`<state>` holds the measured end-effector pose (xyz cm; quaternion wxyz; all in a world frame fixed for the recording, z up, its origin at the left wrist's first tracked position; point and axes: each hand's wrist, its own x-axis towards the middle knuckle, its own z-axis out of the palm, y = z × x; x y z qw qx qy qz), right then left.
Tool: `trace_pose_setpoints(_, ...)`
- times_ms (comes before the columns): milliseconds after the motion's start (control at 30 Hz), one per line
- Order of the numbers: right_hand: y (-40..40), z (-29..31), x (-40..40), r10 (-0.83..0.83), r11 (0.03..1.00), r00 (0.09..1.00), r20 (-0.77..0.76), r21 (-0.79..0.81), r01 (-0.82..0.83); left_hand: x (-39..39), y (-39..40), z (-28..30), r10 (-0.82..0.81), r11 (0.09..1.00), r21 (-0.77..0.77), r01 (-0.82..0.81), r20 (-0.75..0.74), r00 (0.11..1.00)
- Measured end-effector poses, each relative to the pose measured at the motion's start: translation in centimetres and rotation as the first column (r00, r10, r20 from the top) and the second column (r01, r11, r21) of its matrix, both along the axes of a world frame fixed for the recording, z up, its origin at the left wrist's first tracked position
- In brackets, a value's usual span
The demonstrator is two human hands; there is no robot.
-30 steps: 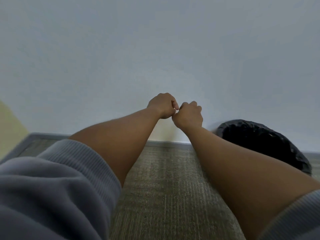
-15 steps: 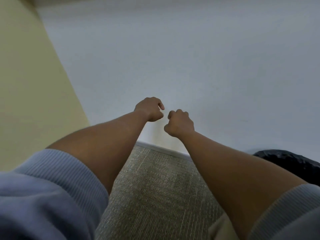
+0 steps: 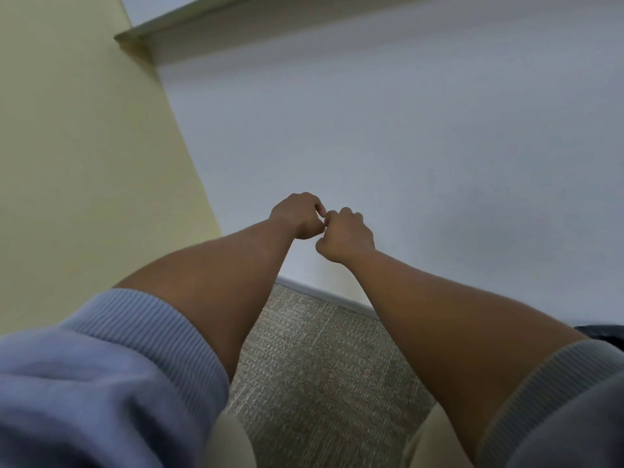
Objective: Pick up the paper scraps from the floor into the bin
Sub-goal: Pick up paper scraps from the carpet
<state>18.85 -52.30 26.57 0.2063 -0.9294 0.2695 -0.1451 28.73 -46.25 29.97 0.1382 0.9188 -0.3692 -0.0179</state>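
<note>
Against a pale blue-grey wall (image 3: 405, 136), seen from the head camera, a person stretches both bare forearms forward, the left hand (image 3: 297, 216) and right hand (image 3: 344, 236) curled into loose fists that meet at the knuckles. Both are closed tight; whether either fist holds anything cannot be told, since no paper shows between the fingers. Blue-grey sleeves (image 3: 111, 376) are pushed up toward the elbows.

No paper scraps appear anywhere in this view; the visible strip of floor shows none, and any still lying loose are out of frame. A dark sliver at the right edge, just above the right sleeve, may be the lined bin (image 3: 604, 334), but too little of it shows to be sure.

Scraps of this kind would likely be feather-light, limp and easily crushed, apt to drift or cling to the pile; a fingertip pinch at an edge or a raised corner looks the surest hold, with several gathered into the palm before a drop.

Underfoot lies a grey-green woven carpet (image 3: 320, 373), its ribbed texture likely to snag thin paper lying flat. A pale baseboard (image 3: 324, 293) runs where carpet meets wall. A yellow wall (image 3: 84, 163) closes the corner at left, beneath a projecting ledge (image 3: 209, 25) overhead.
</note>
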Motion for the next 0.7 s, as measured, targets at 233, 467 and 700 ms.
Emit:
trace_pose_setpoints(233,2.9,-2.4,6.2,0.023,0.999,0.999,-0.041,0.038,-0.021,7.7,2.8,-2.2,0.005,1.000,0.017,-0.005,-0.057,0.998)
trace_pose_setpoints(467,6.1,-7.5,15.7,0.100,0.991,0.983,-0.151,0.104,-0.085,19.3,7.0,-6.1,0.051,0.997,0.062,-0.043,-0.139,0.989)
trace_pose_setpoints(700,9.2,-13.1,24.0,0.148,0.978,0.978,-0.148,0.170,-0.123,28.5,11.4,-14.7,0.109,0.983,0.167,-0.072,-0.227,0.968)
